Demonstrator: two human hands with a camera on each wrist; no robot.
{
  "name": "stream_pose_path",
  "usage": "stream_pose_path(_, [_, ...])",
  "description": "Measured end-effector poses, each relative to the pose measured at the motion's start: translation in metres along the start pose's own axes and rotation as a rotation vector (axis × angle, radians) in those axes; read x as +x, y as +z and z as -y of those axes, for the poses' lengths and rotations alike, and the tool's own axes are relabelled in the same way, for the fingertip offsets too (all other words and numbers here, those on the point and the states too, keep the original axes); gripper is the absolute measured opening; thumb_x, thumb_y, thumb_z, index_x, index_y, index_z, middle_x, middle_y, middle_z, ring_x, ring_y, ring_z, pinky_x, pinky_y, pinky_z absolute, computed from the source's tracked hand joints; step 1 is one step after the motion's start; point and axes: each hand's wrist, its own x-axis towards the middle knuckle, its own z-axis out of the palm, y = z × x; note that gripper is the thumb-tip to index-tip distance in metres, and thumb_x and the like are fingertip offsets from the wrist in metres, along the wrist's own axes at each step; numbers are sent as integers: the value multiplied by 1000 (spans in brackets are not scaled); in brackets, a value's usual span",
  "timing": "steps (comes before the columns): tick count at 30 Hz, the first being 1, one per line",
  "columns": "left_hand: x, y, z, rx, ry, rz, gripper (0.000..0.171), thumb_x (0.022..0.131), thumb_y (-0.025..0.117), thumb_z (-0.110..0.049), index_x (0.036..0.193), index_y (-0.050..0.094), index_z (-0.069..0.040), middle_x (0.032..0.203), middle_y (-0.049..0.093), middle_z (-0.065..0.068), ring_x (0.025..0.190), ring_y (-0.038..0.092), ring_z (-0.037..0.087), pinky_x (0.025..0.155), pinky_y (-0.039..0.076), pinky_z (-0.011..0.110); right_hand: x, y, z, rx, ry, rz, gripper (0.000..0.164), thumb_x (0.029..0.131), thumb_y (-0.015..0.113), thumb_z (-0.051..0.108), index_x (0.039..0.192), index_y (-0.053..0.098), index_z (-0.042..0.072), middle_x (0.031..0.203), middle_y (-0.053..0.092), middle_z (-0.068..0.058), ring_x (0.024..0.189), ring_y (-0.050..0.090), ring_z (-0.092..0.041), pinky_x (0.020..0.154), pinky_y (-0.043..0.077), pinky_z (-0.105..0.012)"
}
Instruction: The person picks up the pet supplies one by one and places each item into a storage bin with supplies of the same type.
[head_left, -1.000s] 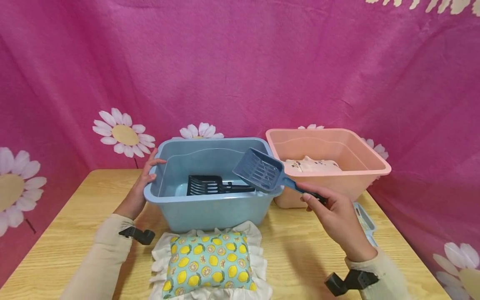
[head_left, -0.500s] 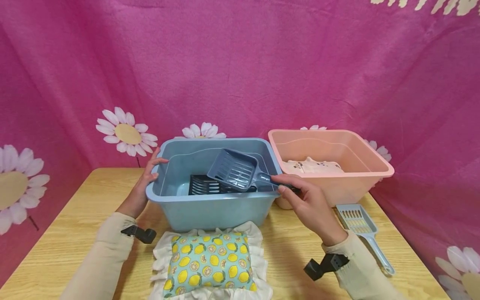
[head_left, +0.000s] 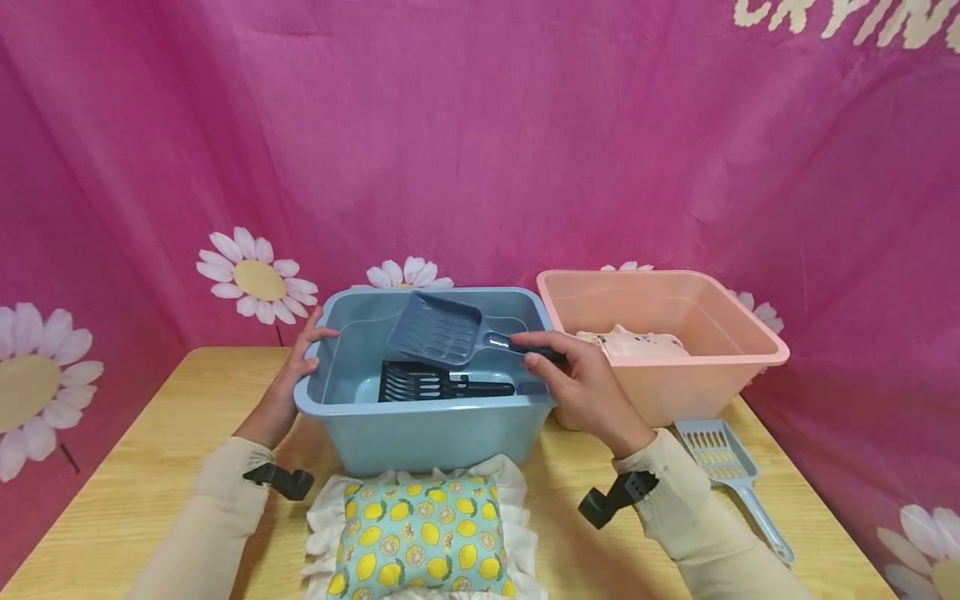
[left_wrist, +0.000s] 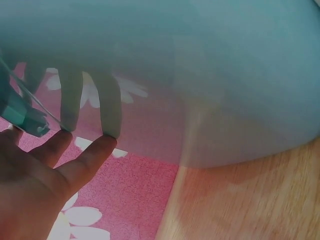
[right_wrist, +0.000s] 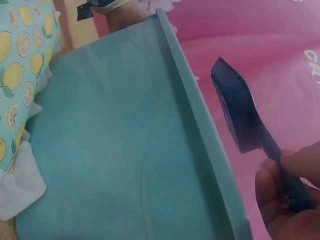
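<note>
A blue litter box stands on the table. My left hand holds its left rim; in the left wrist view, fingertips press against the outer wall. My right hand grips the black handle end of a dark blue slotted litter scoop, raised over the box with its head pointing left. From the right wrist view, the scoop shows side-on above the box's rim. Inside the box lies a black slotted scoop, its handle toward the right.
A pink litter box stands behind on the right, holding a pale patterned fabric item. Right of my right forearm lies a light blue scoop. A lemon-print ruffled cushion sits in front of the blue box.
The right hand has carried the dark blue scoop leftward from the box's right edge to over its middle. The light blue scoop has come into fuller view. The left hand stays on the rim.
</note>
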Motion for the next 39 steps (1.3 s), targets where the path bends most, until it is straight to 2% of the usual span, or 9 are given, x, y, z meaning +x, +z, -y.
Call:
stream_pose_path(3, [2, 1, 1, -54, 17, 13, 42, 91, 35, -16, 122, 50, -39, 161, -10, 1, 144, -10, 33, 108, 4, 70, 3, 4, -3, 35, 18, 16, 32, 94, 60, 6, 126, 63, 10, 121, 65, -5, 102, 61, -18, 87, 50, -24])
stream_pose_path(7, [3, -1, 1, -65, 14, 18, 42, 90, 35, -16, 118, 50, -43, 161, -11, 0, 144, -9, 33, 108, 7, 68, 9, 8, -7, 51, 14, 32, 34, 94, 59, 5, 127, 61, 11, 125, 63, -7, 103, 62, -16, 88, 52, -27])
stream_pose_path(14, [-1, 0, -1, -25, -4, 1, 41, 93, 38, -20, 132, 45, -31, 161, -8, -8, 145, -6, 31, 107, 13, 70, 19, 9, -9, 106, 30, 56, 34, 94, 58, 3, 127, 60, 8, 125, 62, -11, 97, 65, -19, 86, 54, -34])
stream_pose_path(18, [-6, 1, -1, 41, -29, -10, 47, 94, 39, -25, 141, 36, -24, 161, -8, -10, 146, -5, 32, 105, 15, 72, 22, 10, -10, 101, 36, 82, 34, 94, 59, 5, 128, 60, 11, 125, 63, -7, 97, 63, -20, 84, 54, -30])
stream_pose_path(21, [-6, 1, -1, 41, -24, -9, 48, 94, 39, -24, 142, 35, -23, 161, -9, -9, 146, -5, 33, 104, 16, 73, 24, 11, -10, 88, 34, 83, 34, 95, 59, 8, 128, 61, 14, 125, 63, -5, 97, 62, -22, 83, 53, -28])
stream_pose_path(26, [1, 1, 0, -46, 8, -4, 42, 92, 36, -17, 128, 48, -35, 161, -10, -3, 145, -8, 34, 107, 10, 71, 29, 14, -11, 95, 49, 81, 34, 95, 58, 8, 129, 59, 14, 126, 62, -5, 100, 63, -22, 87, 53, -28])
stream_pose_path(30, [8, 1, 0, -147, 67, 14, 47, 88, 34, -10, 111, 56, -45, 160, -15, 10, 143, -13, 37, 110, 2, 64, 32, 15, -12, 91, 82, 96, 35, 96, 56, 7, 130, 58, 14, 126, 61, -5, 100, 64, -20, 88, 53, -28])
stream_pose_path(33, [11, 2, 0, -170, 84, 25, 50, 87, 33, -8, 107, 57, -47, 158, -18, 16, 142, -15, 38, 111, 2, 61, 35, 15, -12, 59, 70, 106, 34, 96, 56, 8, 130, 58, 13, 125, 61, -4, 99, 65, -19, 88, 53, -28])
stream_pose_path(39, [10, 1, 0, -162, 72, 21, 50, 86, 32, -8, 108, 56, -47, 158, -17, 14, 142, -13, 37, 111, 3, 62, 42, 19, -13, 24, 10, 102, 31, 95, 58, 8, 126, 60, 9, 119, 63, -8, 97, 66, -21, 88, 52, -29])
